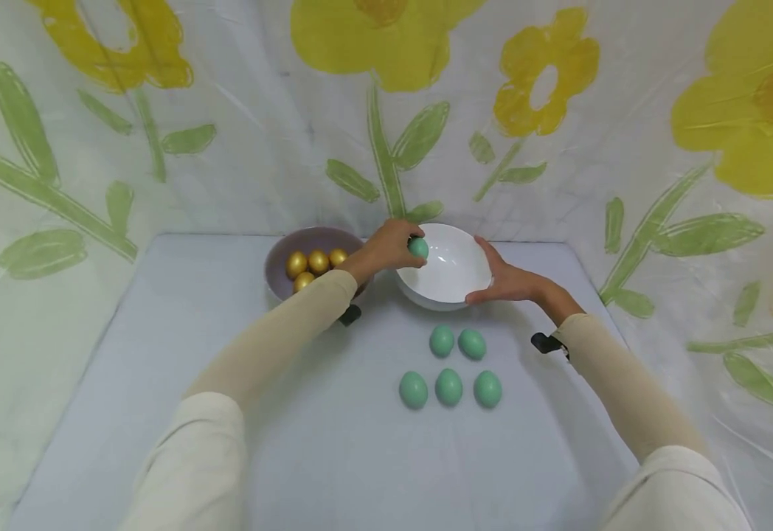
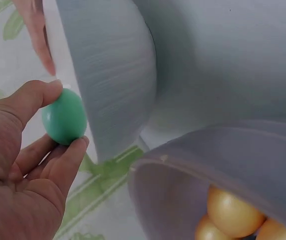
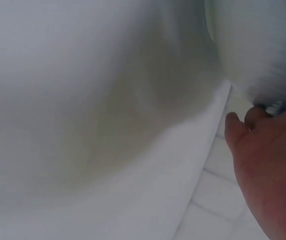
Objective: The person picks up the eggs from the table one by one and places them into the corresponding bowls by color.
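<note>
My left hand (image 1: 389,247) pinches a green egg (image 2: 65,117) between thumb and fingertips, right at the left rim of a white bowl (image 1: 451,276). In the left wrist view the egg overlaps the bowl's rim. The right hand (image 1: 507,280) grips the bowl's right side, thumb on the near rim and fingers toward the far edge. In the right wrist view, curled fingers (image 3: 237,130) lie against the bowl's outer wall. The bowl's inside shows white and bare in the head view.
A greyish-purple bowl (image 1: 274,273) with several gold eggs (image 1: 318,261) stands to the left, partly hidden by my left forearm. Several green eggs (image 1: 449,387) lie in two rows on the white table (image 1: 360,457) before the white bowl. A flower-printed curtain (image 1: 240,162) hangs behind.
</note>
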`<state>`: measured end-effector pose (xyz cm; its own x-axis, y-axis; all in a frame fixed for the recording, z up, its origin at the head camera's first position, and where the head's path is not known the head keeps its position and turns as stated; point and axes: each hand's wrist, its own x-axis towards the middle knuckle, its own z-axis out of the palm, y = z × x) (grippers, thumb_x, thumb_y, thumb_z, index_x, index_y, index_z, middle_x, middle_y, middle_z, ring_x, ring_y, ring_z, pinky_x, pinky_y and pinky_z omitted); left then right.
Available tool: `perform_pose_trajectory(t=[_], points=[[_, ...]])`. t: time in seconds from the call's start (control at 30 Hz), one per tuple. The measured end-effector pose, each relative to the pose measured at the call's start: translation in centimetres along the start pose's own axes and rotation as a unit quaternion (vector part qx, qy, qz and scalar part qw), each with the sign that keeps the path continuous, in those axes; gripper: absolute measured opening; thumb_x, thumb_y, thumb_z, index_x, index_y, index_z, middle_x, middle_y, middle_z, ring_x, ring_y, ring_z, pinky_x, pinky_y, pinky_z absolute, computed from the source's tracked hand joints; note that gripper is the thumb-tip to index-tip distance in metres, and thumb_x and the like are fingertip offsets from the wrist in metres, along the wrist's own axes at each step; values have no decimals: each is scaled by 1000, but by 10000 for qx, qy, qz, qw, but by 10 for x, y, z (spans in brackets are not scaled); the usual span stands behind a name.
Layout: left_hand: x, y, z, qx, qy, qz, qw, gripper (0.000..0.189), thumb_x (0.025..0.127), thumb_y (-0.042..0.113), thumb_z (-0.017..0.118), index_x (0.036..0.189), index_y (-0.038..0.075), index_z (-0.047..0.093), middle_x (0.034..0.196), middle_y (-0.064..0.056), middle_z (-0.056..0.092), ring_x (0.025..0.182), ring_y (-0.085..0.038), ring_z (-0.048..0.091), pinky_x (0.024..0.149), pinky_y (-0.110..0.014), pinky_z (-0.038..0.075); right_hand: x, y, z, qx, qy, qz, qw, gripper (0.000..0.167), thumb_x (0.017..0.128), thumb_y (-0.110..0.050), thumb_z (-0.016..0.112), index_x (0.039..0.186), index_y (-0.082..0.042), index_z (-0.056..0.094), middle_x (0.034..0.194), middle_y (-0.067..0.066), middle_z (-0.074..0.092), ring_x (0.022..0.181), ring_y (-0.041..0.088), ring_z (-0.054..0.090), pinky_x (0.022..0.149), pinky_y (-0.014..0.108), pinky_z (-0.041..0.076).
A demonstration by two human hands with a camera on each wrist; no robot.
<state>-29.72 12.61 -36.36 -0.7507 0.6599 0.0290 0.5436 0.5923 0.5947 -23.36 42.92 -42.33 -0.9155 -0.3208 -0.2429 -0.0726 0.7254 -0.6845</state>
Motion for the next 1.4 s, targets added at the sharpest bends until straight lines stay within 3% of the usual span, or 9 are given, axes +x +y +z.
perform_pose_trajectory(t=[0.13,0.37,0.63,0.83,0.97,1.07,1.17,1.3,1.4], points=[[10,0,8,168,-221,55,9996,60,91,20,85,142,-2,63,143,-17,64,129,-30,61,106,-36,52,-9,-3,1,52,70,25,10000,137,84,-41,89,168,-23,-18,175,15,-6,158,40,12,125,64,20],[23,0,24,1007,-518,144,9935,57,91,16,84,141,-3,63,141,-16,65,129,-28,59,108,-35,50,-14,-4,4,50,93,61,9999,136,85,-46,88,168,-28,-18,176,11,-8,158,38,13,126,63,20],[21,-4,35,1897,-829,37,9783,56,93,12,82,144,0,61,147,-14,59,138,-27,52,117,-35,42,-10,-5,12,75,103,10,9999,136,84,-49,88,168,-30,-18,176,13,-7,159,38,13,125,63,20],[13,-12,30,2417,-774,246,9669,54,94,12,82,142,0,61,144,-15,59,137,-28,53,118,-35,41,4,-14,13,95,-5,-135,9999,137,84,-50,88,167,-31,-19,176,14,-7,159,38,12,126,63,19],[12,-16,26,2555,-763,294,9633,56,95,15,82,144,0,60,146,-16,59,139,-30,52,120,-35,39,11,-18,11,106,-48,-178,9998,137,83,-48,89,167,-31,-18,176,13,-8,159,37,12,126,62,18],[12,-19,23,2462,-785,219,9658,59,96,18,82,147,1,58,149,-17,58,143,-30,50,122,-36,37,16,-21,10,64,-104,-167,9998,137,84,-45,88,167,-29,-19,175,14,-9,159,38,12,126,62,18],[11,-22,19,2178,-696,218,9733,61,98,21,80,150,0,55,150,-17,57,143,-31,49,122,-37,37,20,-22,9,30,-149,-101,9998,136,86,-42,88,167,-26,-21,175,15,-11,159,40,10,126,63,17],[0,-20,10,1354,-324,478,9891,60,103,25,72,153,0,51,155,-16,54,147,-31,46,124,-39,34,20,-30,8,52,-263,-13,9996,135,88,-36,86,167,-18,-21,175,17,-13,160,42,7,126,64,16],[-19,-12,3,574,99,810,9950,58,105,30,68,154,3,52,160,-13,50,150,-29,44,125,-39,33,13,-44,4,79,-367,-62,9993,134,89,-36,86,166,-11,-20,174,22,-13,159,45,8,126,64,18]])
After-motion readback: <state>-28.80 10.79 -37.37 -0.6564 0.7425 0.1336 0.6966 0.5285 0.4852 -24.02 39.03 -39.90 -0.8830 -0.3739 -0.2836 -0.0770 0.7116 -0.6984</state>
